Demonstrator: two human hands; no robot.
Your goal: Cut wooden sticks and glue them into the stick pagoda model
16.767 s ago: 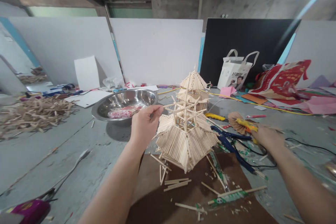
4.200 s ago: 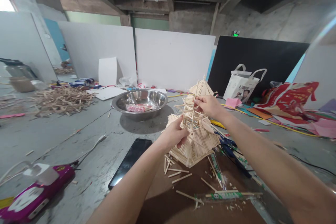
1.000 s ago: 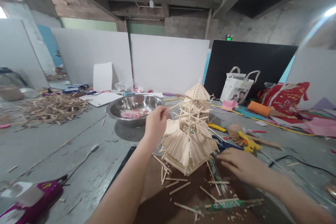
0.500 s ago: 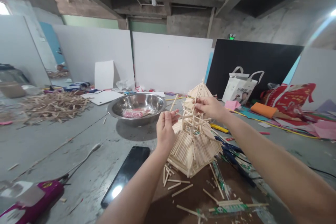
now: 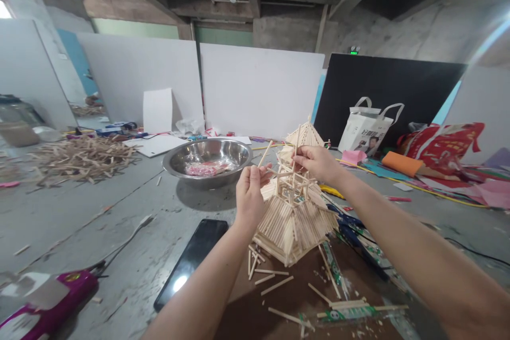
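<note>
A tiered model of thin wooden sticks [image 5: 292,223] stands at the centre, on a brown board, with a flared roof at its base and an open frame above. My left hand [image 5: 252,188] is at the model's left side, its fingers closed on a thin wooden stick [image 5: 265,153] that slants up. On the upper right of the frame, my right hand [image 5: 316,163] pinches an upright wooden stick [image 5: 298,138]. The lower end of that stick meets the frame; whether it is fixed there cannot be seen. Behind the right hand rises a pointed stick roof [image 5: 305,134].
A steel bowl [image 5: 175,169] holding plastic packets is left of the model. A phone [image 5: 193,260] lies nearer. Cut sticks [image 5: 277,285] and wrappers litter the board [image 5: 255,319]. Blue-handled pliers [image 5: 362,249] and a cable are right; a purple glue gun [image 5: 59,303] is lower left.
The view has shifted slightly. The upright stick at my right hand now shows more clearly above the fingers. My left hand keeps its stick in nearly the same place.
</note>
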